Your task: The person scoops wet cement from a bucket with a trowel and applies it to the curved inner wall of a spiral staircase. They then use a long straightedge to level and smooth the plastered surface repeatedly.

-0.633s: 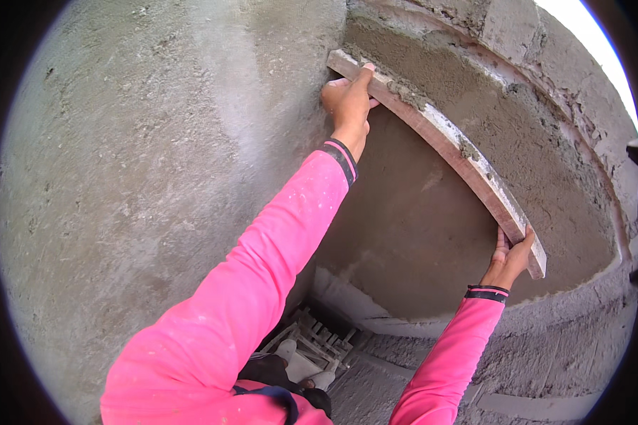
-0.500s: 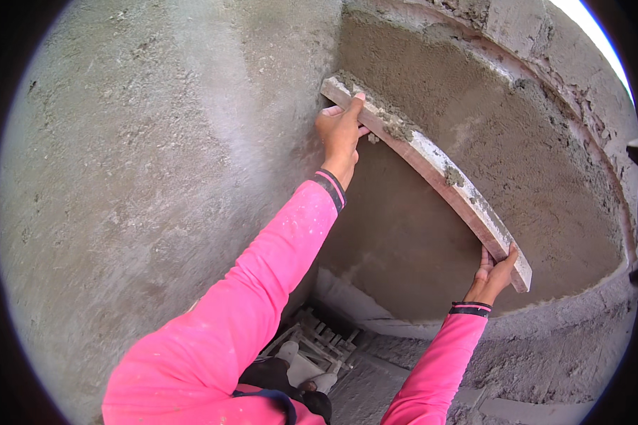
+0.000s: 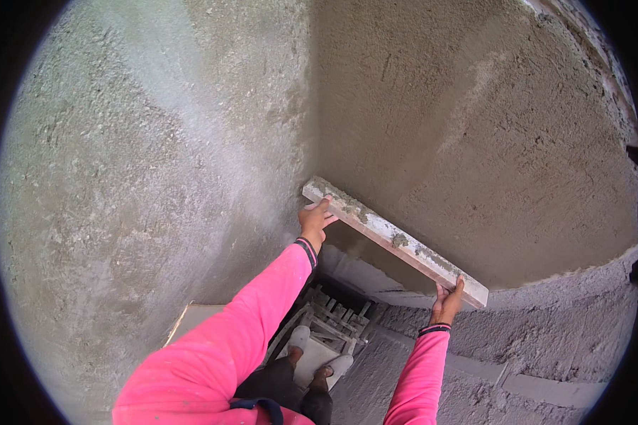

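Note:
A long, straight wooden board (image 3: 386,232) spans the space between my two hands, its top edge smeared with white and grey mortar. It lies against the brown plastered wall (image 3: 432,127), slanting down to the right. My left hand (image 3: 315,222) grips the board near its upper left end, by the corner, with the thumb on top and fingers underneath. Close to its lower right end, my right hand (image 3: 447,303) is closed round it in the same way. A lump of wet mortar (image 3: 400,241) clings to the board's middle.
A rough grey wall (image 3: 142,163) meets the plastered one at a corner on the left. Below the plaster runs a rough grey strip with blocks (image 3: 546,389). My feet stand on a pale board (image 3: 310,361) by a wooden slatted frame (image 3: 337,319). A flat panel (image 3: 191,320) shows behind my left sleeve.
Both hands have brought the board down the wall and toward me. More plaster now shows above it. The view has tilted lower, with my feet more visible.

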Demonstrator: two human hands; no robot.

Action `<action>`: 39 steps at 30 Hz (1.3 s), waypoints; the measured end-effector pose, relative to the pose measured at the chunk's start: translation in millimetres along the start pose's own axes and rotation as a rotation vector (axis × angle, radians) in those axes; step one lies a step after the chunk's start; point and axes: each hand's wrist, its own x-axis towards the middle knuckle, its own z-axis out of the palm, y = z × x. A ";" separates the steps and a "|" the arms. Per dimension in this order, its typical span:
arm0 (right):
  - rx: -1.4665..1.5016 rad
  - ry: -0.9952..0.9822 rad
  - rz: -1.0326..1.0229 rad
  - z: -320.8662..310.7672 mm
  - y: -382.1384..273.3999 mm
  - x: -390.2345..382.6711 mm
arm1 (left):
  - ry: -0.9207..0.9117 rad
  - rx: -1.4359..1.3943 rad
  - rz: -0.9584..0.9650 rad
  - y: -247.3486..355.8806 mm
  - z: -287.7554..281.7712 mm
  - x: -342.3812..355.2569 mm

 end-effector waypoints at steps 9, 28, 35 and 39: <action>0.033 0.151 -0.035 -119.1 -9.8 -160.9 | -0.089 0.089 -0.216 -57.5 -107.9 -70.4; -0.460 -0.105 0.127 -125.8 -27.1 -166.8 | -0.104 1.444 -0.434 -168.0 -457.2 -325.6; -0.674 -0.448 0.279 -68.6 18.5 -185.3 | 0.038 1.291 -0.655 -230.8 -566.4 -470.7; -0.736 -0.638 0.368 -46.4 62.0 -205.2 | 0.169 0.514 -0.779 -246.0 -534.5 -527.7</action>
